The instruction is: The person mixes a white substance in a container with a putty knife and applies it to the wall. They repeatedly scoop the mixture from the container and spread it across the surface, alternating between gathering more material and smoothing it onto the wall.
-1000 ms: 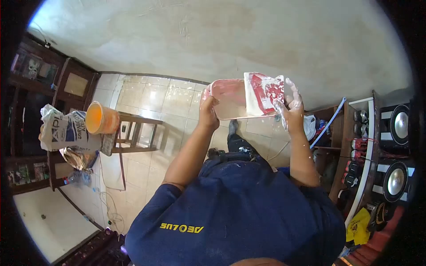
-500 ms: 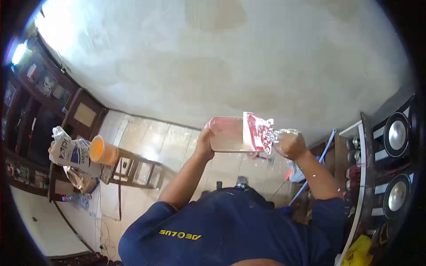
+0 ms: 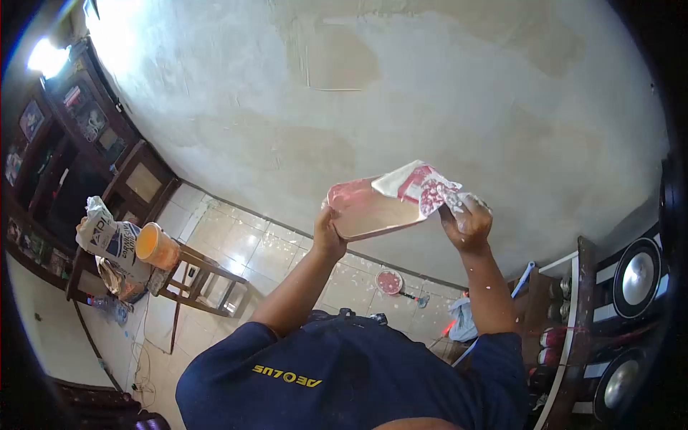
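Note:
My left hand (image 3: 327, 235) is closed on the left end of a shallow reddish tray (image 3: 365, 216), which tilts up at its right side. A thin pale film coats the tray's inside. My right hand (image 3: 469, 221), smeared with white putty, grips a wide putty knife (image 3: 419, 185). Its red blade, spattered with white, has a pale edge strip and lies slanted over the tray's right rear part. The handle is hidden in my fingers. Beyond both hands stands a grey plastered wall (image 3: 265, 136) with beige patches.
At left, an orange bucket (image 3: 158, 247) and a printed white sack (image 3: 111, 233) sit by a wooden stool (image 3: 201, 287). A dark cabinet (image 3: 54, 172) lines the left side. On the floor lies a round putty-spotted reddish disc (image 3: 389, 282). Speakers (image 3: 638, 279) and a shelf rack (image 3: 573, 322) stand right.
The tray's right side has risen, so it now slants. The putty knife has swung from upright across the tray's right end to an angle over its back, and my right hand has turned with it.

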The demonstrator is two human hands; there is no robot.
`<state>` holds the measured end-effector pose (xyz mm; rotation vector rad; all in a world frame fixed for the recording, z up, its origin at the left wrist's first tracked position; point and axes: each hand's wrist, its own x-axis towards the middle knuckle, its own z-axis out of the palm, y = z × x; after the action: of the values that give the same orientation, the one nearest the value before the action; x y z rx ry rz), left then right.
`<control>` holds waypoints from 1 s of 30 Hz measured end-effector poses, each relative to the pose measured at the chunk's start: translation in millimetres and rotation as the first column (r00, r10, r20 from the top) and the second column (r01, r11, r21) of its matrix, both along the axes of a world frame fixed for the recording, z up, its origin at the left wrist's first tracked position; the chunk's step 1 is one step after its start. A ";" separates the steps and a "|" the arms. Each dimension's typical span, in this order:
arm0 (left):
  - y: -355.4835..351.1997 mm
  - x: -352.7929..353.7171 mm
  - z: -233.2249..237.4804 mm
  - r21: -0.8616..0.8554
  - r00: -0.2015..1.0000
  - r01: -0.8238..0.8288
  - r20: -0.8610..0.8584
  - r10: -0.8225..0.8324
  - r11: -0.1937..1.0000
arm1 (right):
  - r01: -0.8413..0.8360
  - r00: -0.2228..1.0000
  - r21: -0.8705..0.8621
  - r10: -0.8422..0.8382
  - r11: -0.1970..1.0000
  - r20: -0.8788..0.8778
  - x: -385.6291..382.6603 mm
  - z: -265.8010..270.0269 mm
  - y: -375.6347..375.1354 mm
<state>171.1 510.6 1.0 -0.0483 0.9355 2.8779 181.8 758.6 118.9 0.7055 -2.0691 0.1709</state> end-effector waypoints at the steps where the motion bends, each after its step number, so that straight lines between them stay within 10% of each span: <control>1: 0.1 -6.4 3.9 0.004 1.000 -0.018 -0.018 0.018 1.000 | -0.028 0.999 -0.086 0.024 0.996 -0.046 -8.8 3.0 -6.7; 14: -77.7 -109.7 6.6 0.143 0.997 0.031 -0.081 -0.019 0.989 | -0.188 0.974 -0.412 0.115 0.891 -0.195 -117.6 34.7 -117.0; 24: -152.8 -177.3 4.4 0.085 0.986 0.124 -0.118 -0.114 0.989 | 0.024 0.970 -0.821 0.185 0.571 0.157 -226.9 52.9 -186.3; 28: -159.3 -192.0 -18.1 0.082 0.974 0.173 -0.161 -0.159 0.981 | 0.218 0.975 -0.706 -0.118 0.673 0.188 -237.3 55.9 -158.7; 30: -170.7 -193.5 -30.3 0.142 0.981 0.184 -0.090 -0.173 0.973 | 0.299 0.953 -0.809 -0.202 0.506 0.226 -224.6 53.6 -131.6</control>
<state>-22.3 339.9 -29.3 0.1532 0.6934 2.7883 -42.8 627.0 172.5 -0.2280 -1.8357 0.9869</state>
